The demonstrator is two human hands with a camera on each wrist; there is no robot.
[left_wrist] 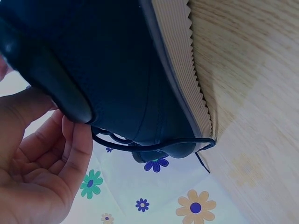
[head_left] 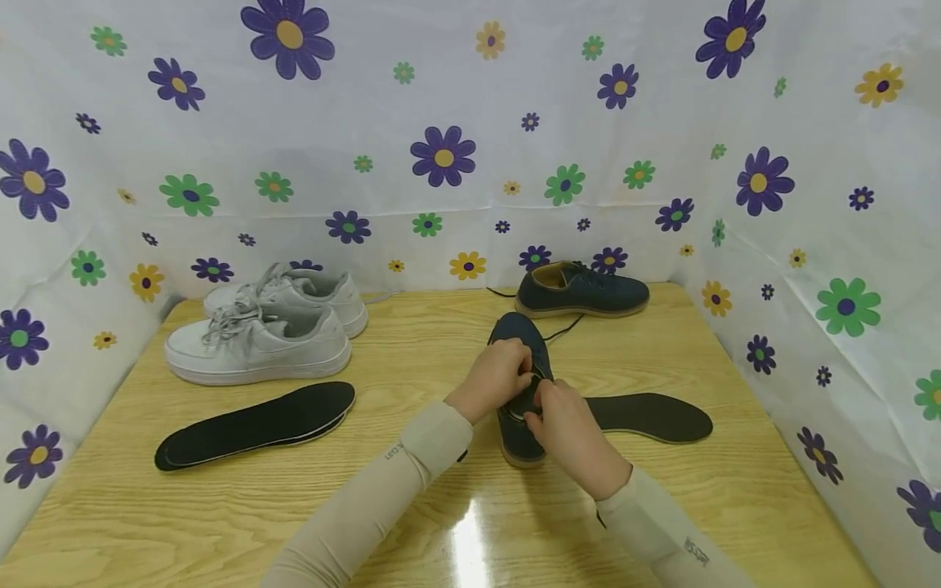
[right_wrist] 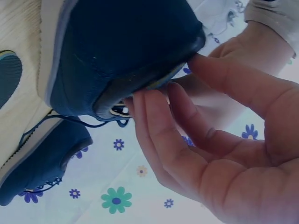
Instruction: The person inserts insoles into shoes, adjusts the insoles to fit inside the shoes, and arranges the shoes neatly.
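A dark blue lace-up shoe (head_left: 515,328) with a pale ribbed sole stands toe-away on the table, both hands at its opening. My left hand (head_left: 500,371) pinches the collar beside the laces with thumb and curled fingers, as the left wrist view shows on the padded rim (left_wrist: 74,102). My right hand (head_left: 575,433) grips the opposite side of the collar, thumb at the rim and fingers at the opening in the right wrist view. A yellowish edge shows inside the opening there. Fingers hide most of the shoe's inside. Right of the shoe lies a dark insole (head_left: 654,416).
Another dark blue shoe (head_left: 588,290) stands at the back right, a lace trailing near it. Two white sneakers (head_left: 253,353) stand at the back left. In front of them lie stacked black insoles (head_left: 257,425). Flower-printed cloth (head_left: 390,106) surrounds the wooden table (head_left: 243,531).
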